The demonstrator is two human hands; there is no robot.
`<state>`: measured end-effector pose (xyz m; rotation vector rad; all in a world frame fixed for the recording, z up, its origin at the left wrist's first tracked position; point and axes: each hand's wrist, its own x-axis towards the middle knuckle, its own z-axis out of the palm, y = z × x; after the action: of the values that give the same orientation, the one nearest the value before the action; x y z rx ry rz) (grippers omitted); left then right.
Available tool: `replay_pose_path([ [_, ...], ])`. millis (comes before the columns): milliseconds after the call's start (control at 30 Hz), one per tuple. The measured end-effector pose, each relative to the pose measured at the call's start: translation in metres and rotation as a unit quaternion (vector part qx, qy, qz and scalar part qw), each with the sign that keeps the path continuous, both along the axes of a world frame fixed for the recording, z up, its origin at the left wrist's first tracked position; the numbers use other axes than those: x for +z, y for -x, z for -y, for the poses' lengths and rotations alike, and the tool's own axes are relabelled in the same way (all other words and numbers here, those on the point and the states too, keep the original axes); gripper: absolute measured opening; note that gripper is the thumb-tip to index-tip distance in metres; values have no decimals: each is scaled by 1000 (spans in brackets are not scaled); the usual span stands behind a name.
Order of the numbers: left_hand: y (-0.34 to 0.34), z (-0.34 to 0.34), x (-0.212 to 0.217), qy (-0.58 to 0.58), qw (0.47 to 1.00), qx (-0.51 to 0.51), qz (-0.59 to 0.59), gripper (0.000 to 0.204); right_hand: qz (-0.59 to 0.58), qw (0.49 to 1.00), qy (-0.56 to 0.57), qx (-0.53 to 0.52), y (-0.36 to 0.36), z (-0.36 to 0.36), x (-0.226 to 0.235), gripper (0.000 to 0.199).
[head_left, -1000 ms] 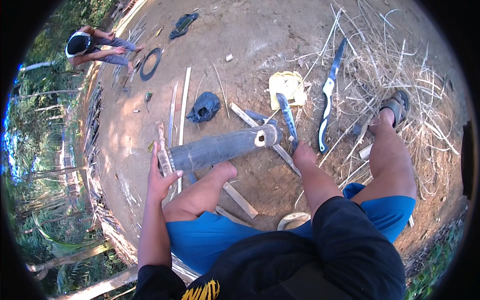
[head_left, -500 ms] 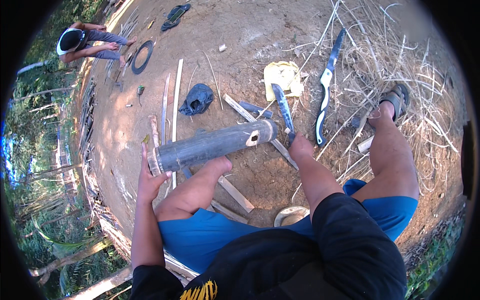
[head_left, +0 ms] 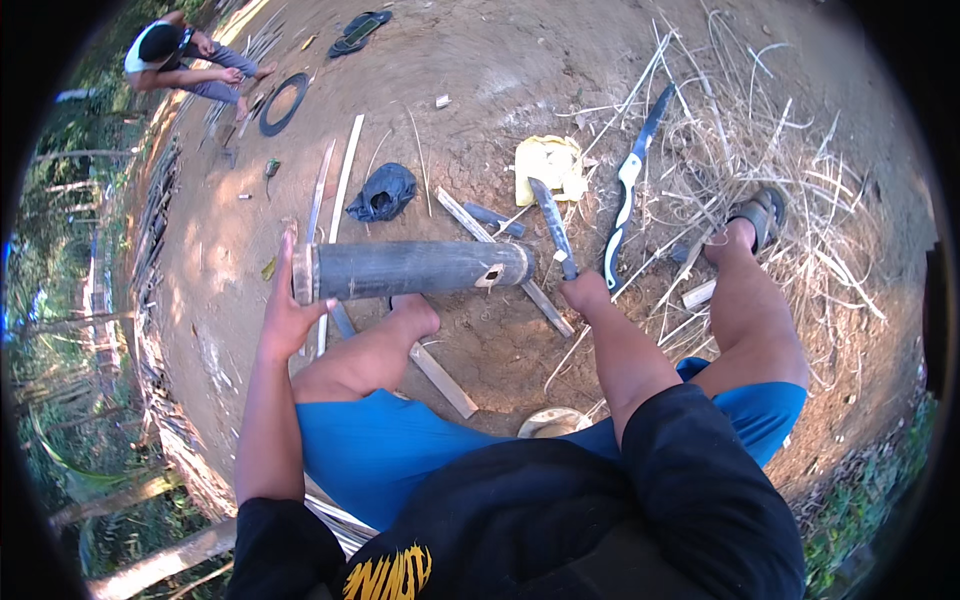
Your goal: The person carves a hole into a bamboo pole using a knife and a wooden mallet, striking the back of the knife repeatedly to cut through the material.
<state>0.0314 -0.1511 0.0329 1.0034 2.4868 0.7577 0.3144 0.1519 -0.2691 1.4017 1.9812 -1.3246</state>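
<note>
A thick dark bamboo tube (head_left: pixel 410 268) lies nearly level in front of me, with a small square hole (head_left: pixel 492 274) cut near its right end. At its left end, my left hand (head_left: pixel 290 300) clasps the rim between thumb and upstretched fingers. My right hand (head_left: pixel 588 293) is closed round the handle of a long knife (head_left: pixel 552 222), blade pointing away from me, just right of the tube and apart from it. Beyond the blade tip lies a yellow plastic bag (head_left: pixel 548 165). My bare left foot (head_left: pixel 415 315) is below the tube.
A folding saw (head_left: pixel 632 185) lies right of the knife, beside a heap of pale shavings (head_left: pixel 760 150). A black plastic bag (head_left: pixel 384 193), wooden strips (head_left: pixel 345 190) and a short bamboo piece (head_left: pixel 495 219) lie beyond the tube. Another person (head_left: pixel 185 62) sits at the far left near a black ring (head_left: pixel 284 104).
The tube has gone from slanting up to the right to nearly level, and its hole sits lower on its side. The knife stays in my right hand; the whole view has shifted slightly.
</note>
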Motion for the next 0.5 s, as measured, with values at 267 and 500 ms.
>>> replay_pose_path([
  [267, 0, -61, 12, -79, 991, -27, -105, 106, -133, 952, 172, -216, 5, 12, 58, 27],
  [500, -30, -121, 32, -79, 976, -89, -183, 90, -213, 921, 190, -266, -20, 7, 121, 19],
])
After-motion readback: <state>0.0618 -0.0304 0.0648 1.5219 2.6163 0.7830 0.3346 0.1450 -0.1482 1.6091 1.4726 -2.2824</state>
